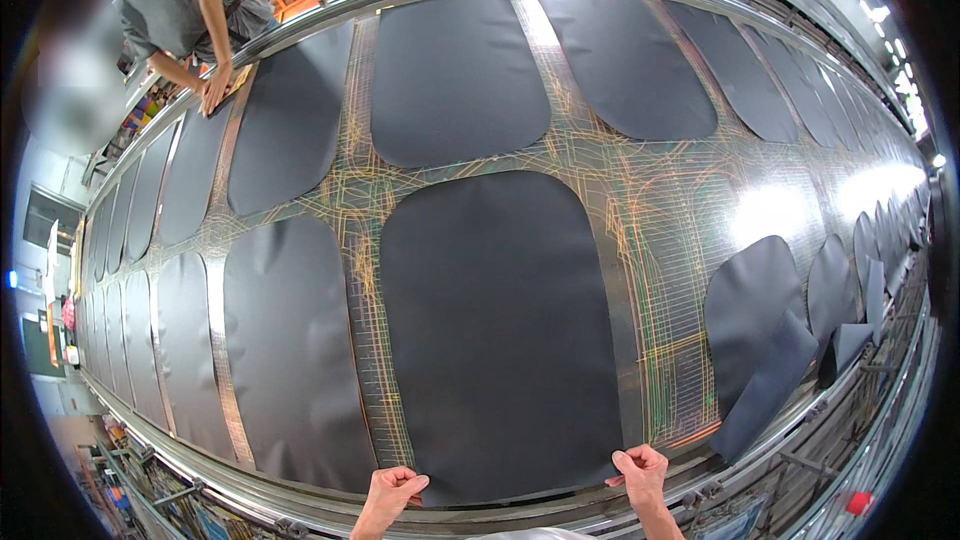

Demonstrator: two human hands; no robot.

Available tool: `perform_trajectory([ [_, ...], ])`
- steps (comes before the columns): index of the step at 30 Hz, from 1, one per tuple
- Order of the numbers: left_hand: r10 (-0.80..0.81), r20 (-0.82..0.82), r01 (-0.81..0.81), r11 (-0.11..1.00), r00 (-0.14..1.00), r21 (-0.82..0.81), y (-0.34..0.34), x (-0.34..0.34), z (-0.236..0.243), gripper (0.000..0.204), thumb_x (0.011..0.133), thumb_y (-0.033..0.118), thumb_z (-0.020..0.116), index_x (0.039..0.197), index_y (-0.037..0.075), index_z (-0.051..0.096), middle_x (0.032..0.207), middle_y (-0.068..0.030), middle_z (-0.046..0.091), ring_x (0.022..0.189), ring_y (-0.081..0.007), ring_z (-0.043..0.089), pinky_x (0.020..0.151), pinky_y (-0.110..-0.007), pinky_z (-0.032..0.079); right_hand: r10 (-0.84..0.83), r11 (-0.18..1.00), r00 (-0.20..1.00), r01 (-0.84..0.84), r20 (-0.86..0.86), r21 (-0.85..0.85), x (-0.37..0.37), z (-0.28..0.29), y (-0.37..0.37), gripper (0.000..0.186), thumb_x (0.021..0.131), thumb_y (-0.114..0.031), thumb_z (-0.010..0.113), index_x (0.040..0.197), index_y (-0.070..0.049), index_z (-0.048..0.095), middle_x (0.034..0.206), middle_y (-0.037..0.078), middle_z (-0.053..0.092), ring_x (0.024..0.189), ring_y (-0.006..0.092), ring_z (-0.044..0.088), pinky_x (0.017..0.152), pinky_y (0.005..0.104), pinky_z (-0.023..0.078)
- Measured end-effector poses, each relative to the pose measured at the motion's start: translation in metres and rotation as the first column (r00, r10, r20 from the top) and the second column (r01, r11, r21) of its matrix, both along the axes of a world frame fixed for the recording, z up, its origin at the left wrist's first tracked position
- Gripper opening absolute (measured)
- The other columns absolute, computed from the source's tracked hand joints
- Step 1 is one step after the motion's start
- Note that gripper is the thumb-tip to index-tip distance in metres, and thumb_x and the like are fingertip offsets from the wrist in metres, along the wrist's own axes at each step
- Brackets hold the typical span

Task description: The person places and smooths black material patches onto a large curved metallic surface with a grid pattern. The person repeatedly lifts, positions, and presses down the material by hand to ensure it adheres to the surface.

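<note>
A large black sheet (500, 340) with rounded far corners lies on the long table right before me. My left hand (392, 496) pinches its near left corner between thumb and fingers. At the near right corner, my right hand (638, 472) grips the same sheet's edge. The near edge runs between both hands along the table's front. Beneath it, the table top (665, 300) carries many fine yellow, orange and green lines.
Similar black sheets (290, 340) lie in two rows along the table. To the right, several near-row sheets (765, 330) are folded over, hanging past the front edge. Across the table at far left, a person in grey (180, 5) presses both hands on the edge. Metal rails (300, 510) run along the front.
</note>
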State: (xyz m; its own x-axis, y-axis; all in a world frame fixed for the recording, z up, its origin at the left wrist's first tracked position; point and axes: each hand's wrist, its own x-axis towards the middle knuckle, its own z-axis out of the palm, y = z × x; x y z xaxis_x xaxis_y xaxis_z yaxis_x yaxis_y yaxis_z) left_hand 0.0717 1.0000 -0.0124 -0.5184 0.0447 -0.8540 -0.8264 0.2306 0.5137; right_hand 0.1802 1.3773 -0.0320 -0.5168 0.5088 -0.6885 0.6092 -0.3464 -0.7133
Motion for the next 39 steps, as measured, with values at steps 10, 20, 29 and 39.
perform_trajectory([
  [10, -0.007, 0.005, 0.007, 1.000, 1.000, 0.005, -0.001, -0.001, 0.003, 0.021, 0.086, 0.017, 0.073, 0.076, 0.000, 0.064, 0.065, 0.0002, 0.059, 0.058, -0.0063, 0.057, 0.055, -0.023, 0.051, 0.029, 0.999, 1.000, -0.028, -0.012, 0.033, -0.003, 0.005, -0.002, 0.016, 0.085, -0.003, 0.066, 0.074, 0.004, 0.058, 0.062, 0.004, 0.056, 0.050, 0.0089, 0.054, 0.044, 0.0299, 0.057],
  [20, 0.010, 0.034, -0.011, 1.000, 0.999, 0.020, -0.003, -0.001, 0.001, 0.021, 0.085, 0.016, 0.073, 0.077, 0.000, 0.064, 0.064, 0.0006, 0.060, 0.058, -0.0061, 0.058, 0.056, -0.022, 0.052, 0.060, 0.995, 0.998, -0.059, -0.005, 0.084, -0.010, 0.014, -0.007, 0.017, 0.085, -0.005, 0.066, 0.073, 0.003, 0.057, 0.060, 0.003, 0.055, 0.046, 0.0107, 0.055, 0.041, 0.0288, 0.055],
  [29, 0.024, 0.053, -0.026, 0.999, 0.998, 0.040, -0.001, -0.005, 0.009, 0.020, 0.086, 0.017, 0.073, 0.076, 0.002, 0.064, 0.064, 0.0013, 0.060, 0.059, -0.0059, 0.059, 0.056, -0.022, 0.051, 0.086, 0.994, 0.992, -0.091, 0.093, 0.057, -0.020, 0.034, -0.011, 0.017, 0.087, -0.013, 0.071, 0.078, -0.003, 0.062, 0.065, 0.001, 0.058, 0.052, 0.0084, 0.054, 0.048, 0.0253, 0.051],
  [39, -0.005, 0.037, 0.003, 0.999, 0.999, 0.054, -0.004, -0.003, 0.004, 0.022, 0.085, 0.018, 0.073, 0.077, 0.000, 0.064, 0.065, 0.0006, 0.061, 0.059, -0.0057, 0.058, 0.059, -0.021, 0.052, 0.053, 0.995, 0.998, -0.051, -0.024, 0.080, -0.011, 0.015, -0.009, 0.017, 0.086, -0.005, 0.067, 0.074, 0.003, 0.057, 0.060, 0.003, 0.056, 0.046, 0.0105, 0.055, 0.041, 0.0288, 0.055],
])
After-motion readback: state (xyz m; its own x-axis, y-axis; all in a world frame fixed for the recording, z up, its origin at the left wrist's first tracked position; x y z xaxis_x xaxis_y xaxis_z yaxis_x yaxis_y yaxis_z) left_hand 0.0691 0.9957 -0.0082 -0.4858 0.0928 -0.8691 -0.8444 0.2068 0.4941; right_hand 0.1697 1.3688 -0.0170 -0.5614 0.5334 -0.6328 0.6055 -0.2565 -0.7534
